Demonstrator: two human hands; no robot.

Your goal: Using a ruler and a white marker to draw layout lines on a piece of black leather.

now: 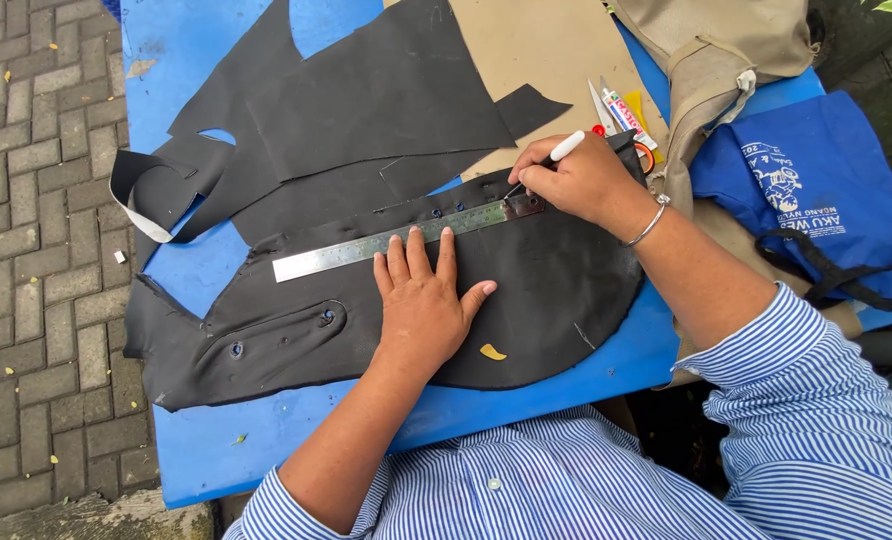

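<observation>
Hands, two, both bare, over one blue table standing on grey brick paving. I log the left hand as released: flat, fingers spread, palm pressing on the large black sheet; its fingertips reach the edge of the steel ruler. One ruler counted, lying slantwise across that sheet, its right end under the right hand.

Right hand is clenched around one pen-like marker, white at the top end, tip down against the ruler's upper edge near its right end. One thin bracelet sits on that wrist.

Black sheets: I count at least three overlapping pieces. The large one lies nearest me; a second black piece lies further up the table; a third curled black piece, pale on its underside, lies at the left. Exact count where they overlap I cannot tell. One tan sheet lies beneath them at the top.

One small yellow scrap rests on the large sheet, just right of the left hand. Above the right hand: one glue tube and one pair of scissors, partly hidden. At far right, one beige bag and one blue cloth bag.
</observation>
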